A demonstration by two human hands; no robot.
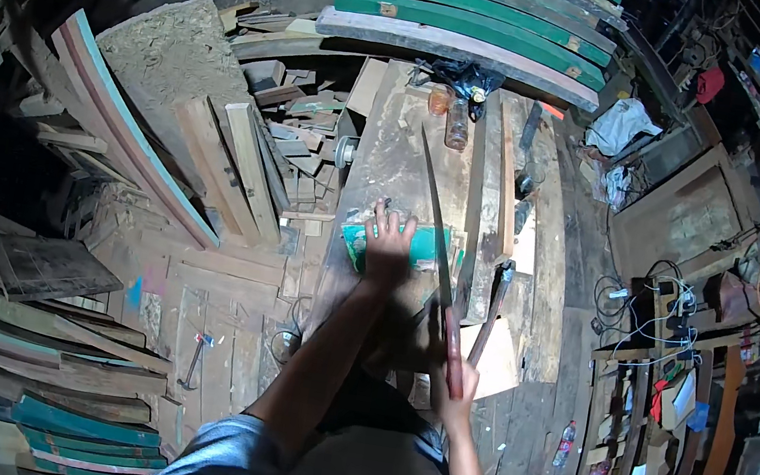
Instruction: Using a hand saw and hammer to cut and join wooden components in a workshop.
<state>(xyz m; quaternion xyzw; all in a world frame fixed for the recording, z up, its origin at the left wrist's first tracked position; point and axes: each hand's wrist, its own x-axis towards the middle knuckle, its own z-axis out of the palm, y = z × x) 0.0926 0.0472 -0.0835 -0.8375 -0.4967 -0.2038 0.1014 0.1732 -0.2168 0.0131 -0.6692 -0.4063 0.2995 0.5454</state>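
Note:
My left hand (387, 247) lies with fingers spread on a green-painted board (428, 245) on the workbench (391, 151). Wrapped round the reddish-brown handle of a long tapering blade (436, 215), my right hand (455, 393) is closed. The blade points away from me and passes over the right part of the green board. Whether its edge has teeth is too fine to make out. Just right of the blade, a hammer (489, 315) lies with its handle toward me, close to my right hand. The surface below my left forearm is in shadow.
Two jars (456, 127) and a black plastic bag (470, 82) stand at the bench's far end. Green planks (471, 21) are stacked beyond. Wood offcuts (291, 141) heap up on the left; another hammer (194, 362) lies there. Cables (649, 312) tangle at right.

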